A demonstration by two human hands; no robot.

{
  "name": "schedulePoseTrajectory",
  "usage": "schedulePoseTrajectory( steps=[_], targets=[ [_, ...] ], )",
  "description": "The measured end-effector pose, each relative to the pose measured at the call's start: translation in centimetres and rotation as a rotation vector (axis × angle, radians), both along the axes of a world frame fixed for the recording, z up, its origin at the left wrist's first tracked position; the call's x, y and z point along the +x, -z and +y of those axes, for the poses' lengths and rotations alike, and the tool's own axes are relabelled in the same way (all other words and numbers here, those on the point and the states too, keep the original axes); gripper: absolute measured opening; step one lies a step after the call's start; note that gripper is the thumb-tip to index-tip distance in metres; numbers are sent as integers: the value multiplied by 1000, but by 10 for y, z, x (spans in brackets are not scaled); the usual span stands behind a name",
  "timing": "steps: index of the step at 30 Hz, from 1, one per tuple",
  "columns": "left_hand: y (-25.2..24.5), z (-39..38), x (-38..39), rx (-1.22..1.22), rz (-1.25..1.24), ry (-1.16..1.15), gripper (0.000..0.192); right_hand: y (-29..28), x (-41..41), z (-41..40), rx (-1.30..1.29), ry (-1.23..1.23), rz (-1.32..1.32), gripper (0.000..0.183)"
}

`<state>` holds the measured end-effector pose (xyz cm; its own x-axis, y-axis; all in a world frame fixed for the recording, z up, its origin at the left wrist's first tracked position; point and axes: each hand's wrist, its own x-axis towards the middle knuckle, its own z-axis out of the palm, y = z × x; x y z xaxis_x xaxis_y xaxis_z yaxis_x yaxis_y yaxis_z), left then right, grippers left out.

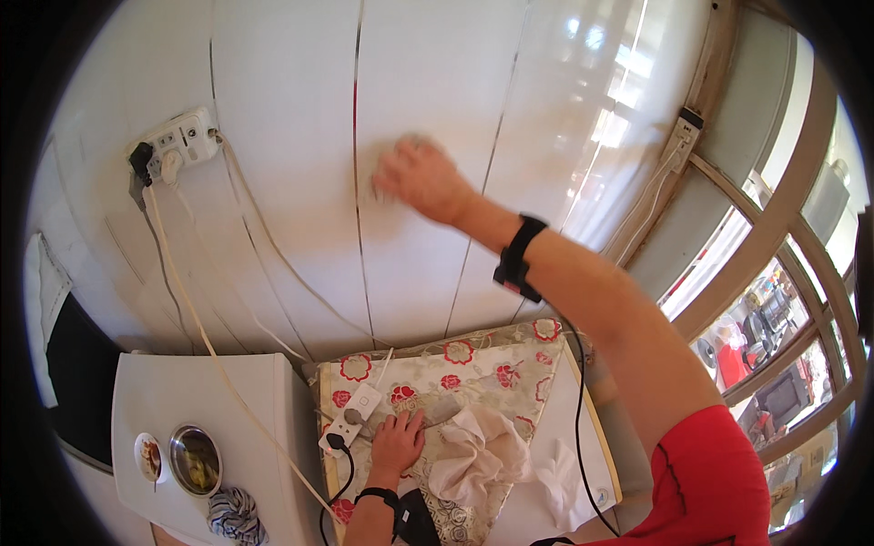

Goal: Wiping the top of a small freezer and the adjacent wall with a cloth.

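My right hand [423,179] is raised against the white wall panels [416,280], blurred, its fingers curled; whether something thin lies under it cannot be made out. A black strap with a small device circles that forearm. Lower down, my left hand [397,442] rests on the floral table cover [457,353], its fingers spread, just right of a white power strip [351,416] with plugs in it. A crumpled pale cloth [478,457] lies to the right of this hand, and a second white cloth [561,481] lies farther right. Beside the left wrist is a flat black item [418,519].
A white appliance top [252,389] at left holds a metal bowl of food [196,461], a small dish [148,457] and a striped cloth [235,515]. Cords hang from a wall-mounted socket strip [181,140]. A black cable [580,409] crosses at right, near a framed window [758,327].
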<state>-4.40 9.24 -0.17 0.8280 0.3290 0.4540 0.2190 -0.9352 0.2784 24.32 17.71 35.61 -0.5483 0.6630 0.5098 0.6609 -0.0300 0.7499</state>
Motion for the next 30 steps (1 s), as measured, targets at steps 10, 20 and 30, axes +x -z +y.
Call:
schedulePoseTrajectory(
  steps=[10, 20, 30],
  targets=[
    [5, 1, 4, 7, 15, 27, 41, -10, -9, 11, 446, 54, 174, 19],
    [5, 0, 3, 11, -14, 8, 41, -112, -14, 5, 679, -1, 538, 33],
    [5, 4, -3, 28, -15, -5, 39, 26, -15, 13, 69, 2, 244, 22]
  ],
)
